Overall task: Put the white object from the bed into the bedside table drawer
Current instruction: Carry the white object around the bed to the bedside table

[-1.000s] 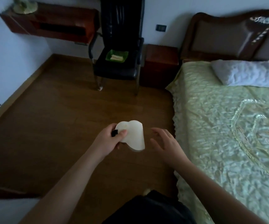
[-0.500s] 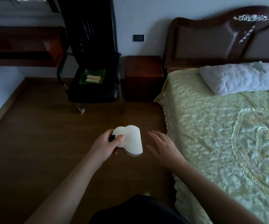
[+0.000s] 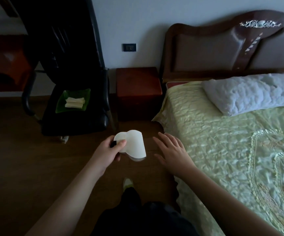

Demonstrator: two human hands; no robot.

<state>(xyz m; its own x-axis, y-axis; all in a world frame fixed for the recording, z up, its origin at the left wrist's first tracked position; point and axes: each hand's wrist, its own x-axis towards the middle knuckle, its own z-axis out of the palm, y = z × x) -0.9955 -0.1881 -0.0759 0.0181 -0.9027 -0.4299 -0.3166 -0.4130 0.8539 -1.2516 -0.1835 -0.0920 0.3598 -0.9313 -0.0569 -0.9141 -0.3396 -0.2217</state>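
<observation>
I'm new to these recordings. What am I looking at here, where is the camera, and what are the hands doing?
No machine here: a person wears one camera on the head, looking forward and down. The left hand grips a white curved object above the wooden floor; the right hand is open and holds nothing. Ahead stands a dark red wooden bedside table, its front in shadow, between a black chair carrying a green dish and a bed with a pale green cover.
</observation>
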